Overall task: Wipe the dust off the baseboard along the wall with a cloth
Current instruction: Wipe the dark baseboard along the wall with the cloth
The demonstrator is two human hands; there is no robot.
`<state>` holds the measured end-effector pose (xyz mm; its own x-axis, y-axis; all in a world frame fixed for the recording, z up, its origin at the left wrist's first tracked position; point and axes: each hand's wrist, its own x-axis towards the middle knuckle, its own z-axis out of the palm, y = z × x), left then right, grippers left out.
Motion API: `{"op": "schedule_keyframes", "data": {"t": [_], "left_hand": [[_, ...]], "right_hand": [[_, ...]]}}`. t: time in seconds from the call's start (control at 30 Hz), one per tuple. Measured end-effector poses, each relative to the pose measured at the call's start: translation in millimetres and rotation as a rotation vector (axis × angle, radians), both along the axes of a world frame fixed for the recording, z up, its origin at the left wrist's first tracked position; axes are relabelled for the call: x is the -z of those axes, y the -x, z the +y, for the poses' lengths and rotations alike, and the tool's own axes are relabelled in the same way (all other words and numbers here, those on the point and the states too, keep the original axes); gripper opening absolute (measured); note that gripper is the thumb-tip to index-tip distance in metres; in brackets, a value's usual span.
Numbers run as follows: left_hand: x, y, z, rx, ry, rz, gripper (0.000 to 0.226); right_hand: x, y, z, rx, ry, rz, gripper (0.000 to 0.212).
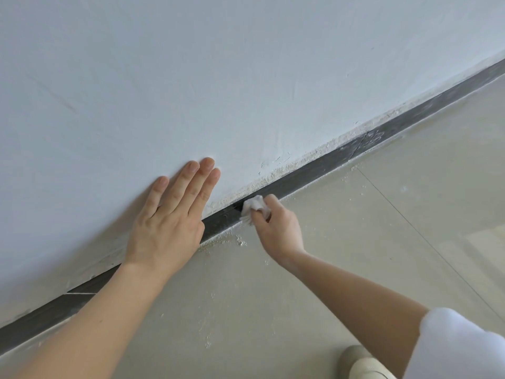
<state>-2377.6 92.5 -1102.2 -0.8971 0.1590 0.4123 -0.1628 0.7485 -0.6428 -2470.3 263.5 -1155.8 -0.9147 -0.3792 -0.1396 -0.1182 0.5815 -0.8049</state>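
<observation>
Cloth (254, 205): small white wad, bunched in the right hand (278, 228). The fingers (270, 200) are curled round it, and its front sticks out past them, pressed on the dark baseboard (314, 170). The baseboard runs diagonally, lower left to upper right. It has pale dust smears up right of the cloth and a crumbly white edge along its top.

Left hand (169, 220): flat on the wall (218, 77), fingers straight and close together, holding nothing.

White crumbs (240, 240) lie on the floor (355, 242) just below the cloth. Shoe (360, 362) and white sleeve (459, 346) at lower right.
</observation>
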Motion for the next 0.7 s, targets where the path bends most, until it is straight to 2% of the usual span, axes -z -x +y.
{"op": "schedule_keyframes", "data": {"t": [0.07,0.2,0.37,0.47,0.57,0.7], "left_hand": [[1,0,1,-0.001,0.002,0.004,0.074],[3,2,4,-0.004,-0.008,0.009,0.078],[3,3,7,-0.017,-0.019,0.004,0.077],[5,2,10,-0.029,-0.042,0.006,0.079],[9,3,16,-0.047,-0.065,0.008,0.079],[10,5,14,-0.06,-0.035,0.011,0.077]], "right_hand": [[1,19,11,0.053,-0.031,0.048,0.022],[4,72,41,0.314,-0.092,0.101,0.019],[-4,105,64,0.489,-0.102,0.089,0.027],[-7,72,62,0.216,-0.189,0.129,0.03],[-7,33,45,-0.08,-0.173,0.184,0.03],[-7,41,28,-0.059,-0.09,0.215,0.026]]}}
